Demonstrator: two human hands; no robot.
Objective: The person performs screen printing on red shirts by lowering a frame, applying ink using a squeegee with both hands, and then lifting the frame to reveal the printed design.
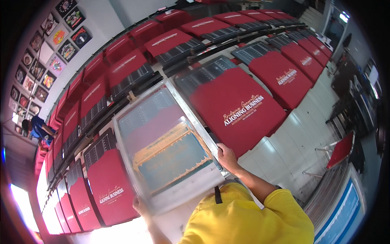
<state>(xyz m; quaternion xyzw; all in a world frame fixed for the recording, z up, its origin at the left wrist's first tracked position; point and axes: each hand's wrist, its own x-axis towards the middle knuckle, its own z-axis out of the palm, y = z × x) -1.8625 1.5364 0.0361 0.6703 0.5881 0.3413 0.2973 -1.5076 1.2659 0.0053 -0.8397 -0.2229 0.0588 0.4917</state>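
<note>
Both my hands hold a large silkscreen frame [187, 106], tilted over the row of boards in front of me. Its mesh is see-through at the far end, with a blue-grey stencil area [174, 156] edged in dried tan ink nearer me. My right hand [227, 157] is closed round the right rail. At the near left edge my left hand [140, 205] grips the frame, its fingers partly blurred. Just right of the frame a red shirt [239, 110] with white and gold lettering lies flat on a dark board. Another printed red shirt [109, 183] lies to its left.
Several more red shirts [166, 41] lie on boards in long rows beyond a dark rail [195, 55]. A person in blue [38, 128] stands far left. At right are a tiled floor [280, 148], a red folding chair [341, 150] and stacked frames [345, 207].
</note>
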